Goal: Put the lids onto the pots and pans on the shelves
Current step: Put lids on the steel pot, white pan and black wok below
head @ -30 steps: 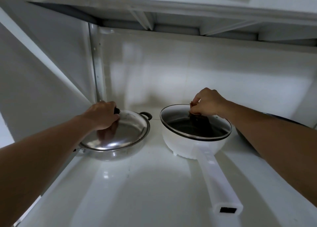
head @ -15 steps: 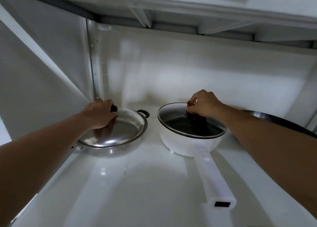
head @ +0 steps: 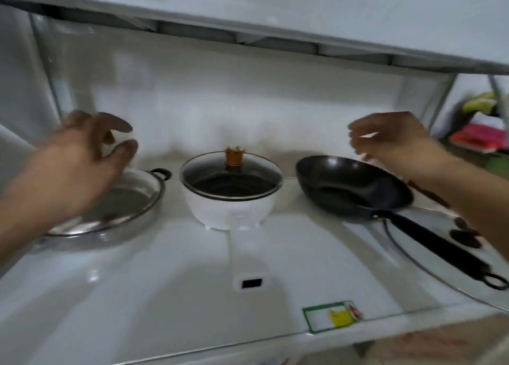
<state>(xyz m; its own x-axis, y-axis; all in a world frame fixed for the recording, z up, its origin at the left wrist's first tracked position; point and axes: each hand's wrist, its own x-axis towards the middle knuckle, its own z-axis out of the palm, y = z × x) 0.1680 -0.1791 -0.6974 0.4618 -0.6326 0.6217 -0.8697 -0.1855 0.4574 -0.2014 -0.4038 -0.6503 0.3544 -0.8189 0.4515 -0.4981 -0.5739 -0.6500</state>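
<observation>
On the white shelf stand three vessels. A steel pan at the left wears a steel lid. The white saucepan in the middle carries a glass lid with a brown knob. A black frying pan at the right has no lid on it. My left hand hovers open above the steel pan, holding nothing. My right hand hangs open above the black pan's far rim, also empty. A glass lid lies flat on the shelf under the black pan's handle.
The upper shelf overhangs close above my hands. A green-bordered label is stuck near the shelf's front edge. Coloured items lie beyond the shelf post at the far right.
Both hands have let go of the lid knobs and lifted up and apart. The view has pulled back and swung right, showing the black pan.
</observation>
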